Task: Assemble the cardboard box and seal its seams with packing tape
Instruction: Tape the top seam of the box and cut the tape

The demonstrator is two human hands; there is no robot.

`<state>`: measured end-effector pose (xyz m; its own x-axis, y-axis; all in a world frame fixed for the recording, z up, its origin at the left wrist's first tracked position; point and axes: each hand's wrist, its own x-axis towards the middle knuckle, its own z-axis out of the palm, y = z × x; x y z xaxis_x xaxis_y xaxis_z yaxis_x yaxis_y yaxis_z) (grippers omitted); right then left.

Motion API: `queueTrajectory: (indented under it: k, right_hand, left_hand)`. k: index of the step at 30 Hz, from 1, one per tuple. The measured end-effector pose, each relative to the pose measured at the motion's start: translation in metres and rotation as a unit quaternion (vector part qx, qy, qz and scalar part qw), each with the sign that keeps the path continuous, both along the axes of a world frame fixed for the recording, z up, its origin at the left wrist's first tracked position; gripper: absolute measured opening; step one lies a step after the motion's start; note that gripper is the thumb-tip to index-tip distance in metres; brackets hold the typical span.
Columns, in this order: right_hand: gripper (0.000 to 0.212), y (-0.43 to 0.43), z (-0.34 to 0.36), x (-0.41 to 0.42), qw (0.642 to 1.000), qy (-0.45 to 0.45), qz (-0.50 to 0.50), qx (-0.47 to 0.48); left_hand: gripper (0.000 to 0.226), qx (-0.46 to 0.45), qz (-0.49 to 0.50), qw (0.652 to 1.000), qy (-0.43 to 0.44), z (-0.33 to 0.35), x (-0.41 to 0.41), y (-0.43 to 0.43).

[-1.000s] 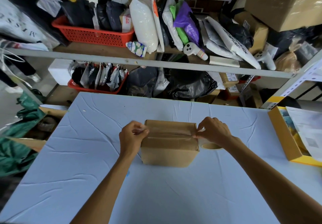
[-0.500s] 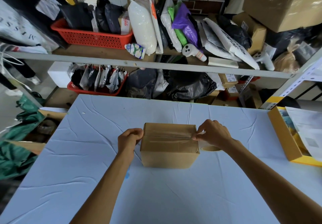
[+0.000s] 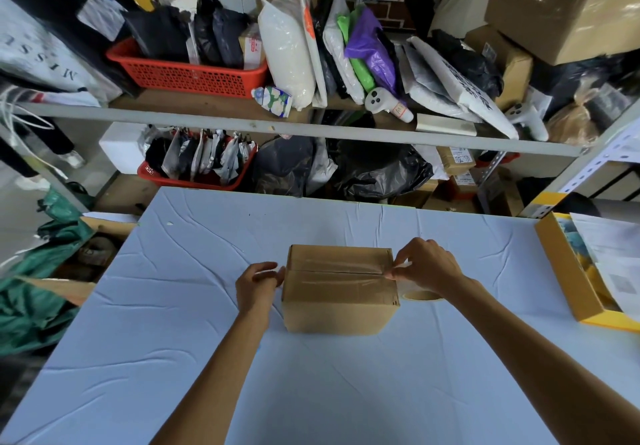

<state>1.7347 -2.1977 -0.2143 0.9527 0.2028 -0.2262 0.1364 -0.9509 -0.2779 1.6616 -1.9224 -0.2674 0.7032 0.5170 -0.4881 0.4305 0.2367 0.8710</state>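
Note:
A closed brown cardboard box (image 3: 337, 300) stands on the light blue table (image 3: 311, 382). A strip of clear packing tape (image 3: 339, 268) runs along its top seam. My left hand (image 3: 258, 285) lies against the box's left side, with its fingers pressing the tape end down there. At the top right edge, my right hand (image 3: 427, 266) pinches the clear tape by the seam's end. The tape roll (image 3: 420, 295) lies on the table under my right wrist, partly hidden.
A yellow tray (image 3: 568, 271) with papers sits at the table's right edge. Behind the table stand metal shelves (image 3: 277, 127) packed with red baskets, bags and parcels. A green cloth (image 3: 31, 292) hangs off to the left.
My left hand slid from the top left corner down onto the box's left side. My right hand stayed at the right end of the seam, lifting slightly.

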Motion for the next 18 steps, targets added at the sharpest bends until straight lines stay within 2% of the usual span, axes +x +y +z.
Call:
queueTrajectory:
  k: [2,5,7,11,14,18]
  right_hand:
    - [0.039,0.000,0.000,-0.001,1.000,0.000,-0.001,-0.001]
    - [0.039,0.000,0.000,-0.002,1.000,-0.003,-0.004,-0.001]
    - [0.039,0.001,0.000,-0.002,1.000,-0.004,-0.005,-0.001]
    - [0.040,0.003,0.002,-0.004,1.000,-0.010,-0.008,-0.002]
    - [0.039,0.001,0.003,-0.008,1.000,-0.005,-0.017,0.001]
    - [0.038,0.003,0.001,-0.016,1.000,-0.001,-0.021,0.017]
  left_hand:
    - [0.009,0.123,-0.037,0.991,-0.049,0.003,-0.010,-0.002]
    - [0.005,0.194,-0.083,0.976,-0.051,0.011,-0.015,-0.003]
    - [0.021,0.215,-0.108,0.970,-0.016,0.017,-0.009,-0.003]
    - [0.039,0.346,-0.154,0.926,0.018,0.026,-0.002,-0.011]
    - [0.037,0.379,-0.158,0.912,0.011,0.030,0.005,-0.015]
    - [0.030,0.378,-0.171,0.908,0.060,0.042,0.027,-0.006]
